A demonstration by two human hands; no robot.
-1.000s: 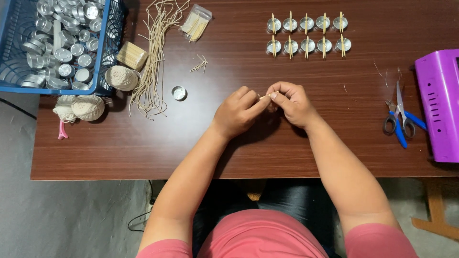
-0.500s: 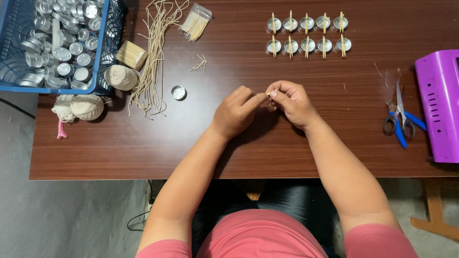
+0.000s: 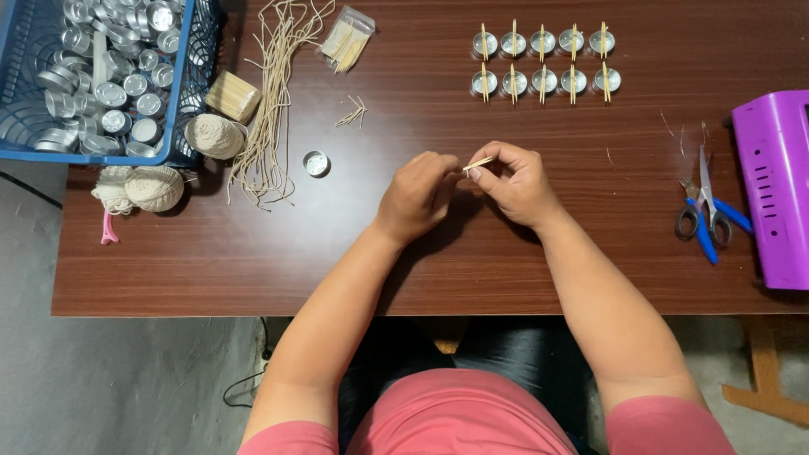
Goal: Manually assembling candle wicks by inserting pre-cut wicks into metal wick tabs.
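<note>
Both hands point(image 3: 468, 181) pinch a thin stick point(image 3: 478, 164) (tilted, right end higher).

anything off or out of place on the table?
Mostly tidy. One small metal cup sits alone, apart from the two neat rows of cups and the blue basket. A few loose sticks lie scattered near the cut strings. Both hands, left hand and right hand, pinch one thin stick.

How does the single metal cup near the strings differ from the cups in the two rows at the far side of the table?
The single metal cup stands alone and has no stick on it; each of the rowed cups carries thin wooden sticks laid across its top. The single cup sits beside the cut strings; the rowed cups stand in two neat lines of five. Both are small, round, silver cups.
</note>
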